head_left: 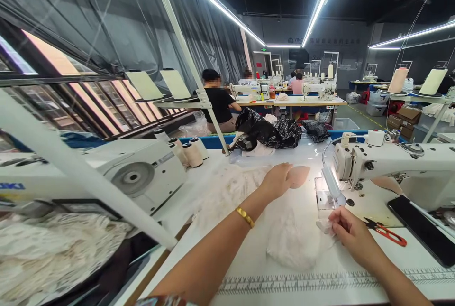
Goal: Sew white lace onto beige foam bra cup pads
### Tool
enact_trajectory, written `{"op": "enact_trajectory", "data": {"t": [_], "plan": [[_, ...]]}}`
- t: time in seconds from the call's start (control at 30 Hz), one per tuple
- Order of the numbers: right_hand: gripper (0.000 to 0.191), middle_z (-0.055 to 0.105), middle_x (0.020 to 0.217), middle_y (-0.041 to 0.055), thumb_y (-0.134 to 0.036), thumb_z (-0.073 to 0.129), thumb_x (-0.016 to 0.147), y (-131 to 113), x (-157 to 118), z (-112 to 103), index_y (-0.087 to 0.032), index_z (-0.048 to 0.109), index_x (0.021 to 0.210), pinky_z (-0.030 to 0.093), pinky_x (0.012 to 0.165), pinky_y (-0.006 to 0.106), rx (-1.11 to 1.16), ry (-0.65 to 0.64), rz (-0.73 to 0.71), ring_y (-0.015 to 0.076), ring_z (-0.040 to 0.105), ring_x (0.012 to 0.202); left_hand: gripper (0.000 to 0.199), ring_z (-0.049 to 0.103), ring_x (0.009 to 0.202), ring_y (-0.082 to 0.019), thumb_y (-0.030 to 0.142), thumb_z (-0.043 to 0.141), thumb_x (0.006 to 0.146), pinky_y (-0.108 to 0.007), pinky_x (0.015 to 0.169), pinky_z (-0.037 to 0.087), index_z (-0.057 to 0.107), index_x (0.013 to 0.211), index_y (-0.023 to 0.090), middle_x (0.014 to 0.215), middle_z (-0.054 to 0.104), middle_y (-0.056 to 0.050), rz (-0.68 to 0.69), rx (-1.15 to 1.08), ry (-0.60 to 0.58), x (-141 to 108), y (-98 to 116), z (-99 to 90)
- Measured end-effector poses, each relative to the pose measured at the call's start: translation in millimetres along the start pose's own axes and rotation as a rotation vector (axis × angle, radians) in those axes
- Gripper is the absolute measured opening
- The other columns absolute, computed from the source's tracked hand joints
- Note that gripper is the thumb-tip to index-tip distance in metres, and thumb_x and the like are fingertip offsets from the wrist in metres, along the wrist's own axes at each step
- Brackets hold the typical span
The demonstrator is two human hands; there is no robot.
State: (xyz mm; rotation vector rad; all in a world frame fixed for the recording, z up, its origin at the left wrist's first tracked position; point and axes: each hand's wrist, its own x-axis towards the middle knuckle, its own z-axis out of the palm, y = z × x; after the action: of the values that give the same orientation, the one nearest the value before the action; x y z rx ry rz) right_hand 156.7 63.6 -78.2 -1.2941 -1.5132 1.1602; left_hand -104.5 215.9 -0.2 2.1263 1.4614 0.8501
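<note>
My left hand (279, 180) reaches over the table and grips the near end of a leaf-shaped beige pad (299, 176), its fingertips partly hidden. My right hand (346, 231) is closed, with thumb and forefinger pinching the edge of thin white fabric (324, 225) just in front of the sewing machine (355, 163). More of that sheer white fabric (293, 239) lies crumpled between my arms. A white lace piece (227, 197) is spread under and left of my left forearm. Beside my right hand lie orange-handled thread snips (389, 234).
A black phone (423, 230) lies at the right. A ruler strip (320, 281) runs along the front edge. Black plastic bags (270, 130) and thread cones (194, 152) stand at the back. Another machine (135, 173) and lace pieces (64, 249) are at left. Co-workers sit beyond.
</note>
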Motion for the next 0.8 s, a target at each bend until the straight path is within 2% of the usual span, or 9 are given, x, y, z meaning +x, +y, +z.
{"op": "enact_trajectory", "data": {"t": [0.07, 0.13, 0.27, 0.33, 0.43, 0.53, 0.63, 0.73, 0.8], "plan": [[0.017, 0.063, 0.084, 0.0002, -0.040, 0.058, 0.093, 0.0, 0.6, -0.2, -0.026, 0.060, 0.101, 0.041, 0.070, 0.033, -0.004, 0.007, 0.012, 0.0227, 0.058, 0.081, 0.021, 0.062, 0.125, -0.037, 0.021, 0.074, 0.081, -0.045, 0.112, 0.042, 0.076, 0.102, 0.021, 0.119, 0.075, -0.014, -0.015, 0.077, -0.039, 6.8, 0.5, 12.4], [0.018, 0.063, 0.083, -0.0001, -0.042, 0.059, 0.092, -0.6, 0.9, -0.1, -0.026, 0.061, 0.100, 0.041, 0.069, 0.033, -0.008, 0.012, 0.013, 0.0221, 0.056, 0.078, 0.005, 0.067, 0.111, -0.032, 0.023, 0.072, 0.087, -0.046, 0.106, 0.046, 0.074, 0.091, 0.019, 0.104, 0.076, -0.013, -0.045, 0.155, -0.073, 11.9, -0.1, 21.4], [0.019, 0.062, 0.080, -0.0009, -0.045, 0.060, 0.092, -7.0, 0.6, 1.8, -0.026, 0.062, 0.093, 0.039, 0.065, 0.031, -0.015, 0.035, 0.020, 0.0198, 0.051, 0.072, 0.021, 0.067, 0.095, -0.023, 0.032, 0.067, 0.098, -0.044, 0.098, 0.050, 0.068, 0.084, 0.017, 0.091, 0.072, -0.006, -0.097, 0.237, -0.049, 17.8, -0.3, 26.9], [0.020, 0.062, 0.079, -0.0006, -0.045, 0.061, 0.091, -10.7, 0.5, 2.8, -0.025, 0.063, 0.090, 0.039, 0.063, 0.031, -0.005, 0.030, 0.017, 0.0197, 0.051, 0.071, 0.019, 0.066, 0.094, -0.025, 0.028, 0.063, 0.097, -0.042, 0.095, 0.049, 0.067, 0.082, 0.017, 0.089, 0.071, -0.009, -0.116, 0.239, 0.014, 19.5, 2.6, 21.7], [0.018, 0.064, 0.079, 0.0001, -0.044, 0.064, 0.090, -11.8, 1.1, 3.9, -0.025, 0.065, 0.090, 0.039, 0.062, 0.030, 0.028, 0.042, 0.009, 0.0199, 0.053, 0.072, 0.014, 0.064, 0.098, -0.029, 0.019, 0.054, 0.091, -0.038, 0.088, 0.046, 0.066, 0.084, 0.019, 0.094, 0.071, -0.012, -0.145, 0.192, 0.140, 18.4, 11.3, 3.6], [0.018, 0.066, 0.078, 0.0002, -0.043, 0.069, 0.089, -8.4, 2.2, 4.8, -0.026, 0.068, 0.092, 0.040, 0.059, 0.029, 0.112, 0.079, 0.011, 0.0199, 0.055, 0.070, 0.013, 0.062, 0.088, -0.026, 0.024, 0.050, 0.086, -0.032, 0.072, 0.043, 0.063, 0.083, 0.021, 0.087, 0.068, -0.006, -0.175, 0.079, 0.192, 5.5, 24.3, -17.6], [0.023, 0.069, 0.082, 0.0012, -0.045, 0.076, 0.086, -7.9, 3.5, 5.0, -0.025, 0.070, 0.095, 0.044, 0.060, 0.029, 0.205, 0.118, 0.001, 0.0197, 0.058, 0.071, 0.018, 0.058, 0.072, -0.021, 0.037, 0.054, 0.083, -0.027, 0.060, 0.038, 0.062, 0.080, 0.020, 0.076, 0.063, -0.002, -0.177, -0.090, 0.108, -23.5, 40.8, -29.6], [0.031, 0.070, 0.084, 0.0017, -0.049, 0.081, 0.082, -13.5, 4.1, 3.3, -0.024, 0.071, 0.096, 0.048, 0.064, 0.030, 0.273, 0.138, 0.011, 0.0190, 0.059, 0.072, 0.031, 0.056, 0.068, -0.020, 0.049, 0.064, 0.079, -0.026, 0.058, 0.037, 0.068, 0.084, 0.019, 0.074, 0.063, -0.002, -0.189, -0.340, -0.106, -60.1, 57.8, -28.9], [0.037, 0.070, 0.083, 0.0015, -0.055, 0.083, 0.081, -18.7, 3.4, 1.2, -0.023, 0.070, 0.096, 0.048, 0.065, 0.031, 0.332, 0.137, 0.024, 0.0184, 0.060, 0.071, 0.033, 0.054, 0.066, -0.019, 0.052, 0.069, 0.076, -0.026, 0.057, 0.036, 0.068, 0.080, 0.019, 0.070, 0.060, -0.001, -0.216, -0.419, -0.234, -81.2, 66.8, -22.6]]}}
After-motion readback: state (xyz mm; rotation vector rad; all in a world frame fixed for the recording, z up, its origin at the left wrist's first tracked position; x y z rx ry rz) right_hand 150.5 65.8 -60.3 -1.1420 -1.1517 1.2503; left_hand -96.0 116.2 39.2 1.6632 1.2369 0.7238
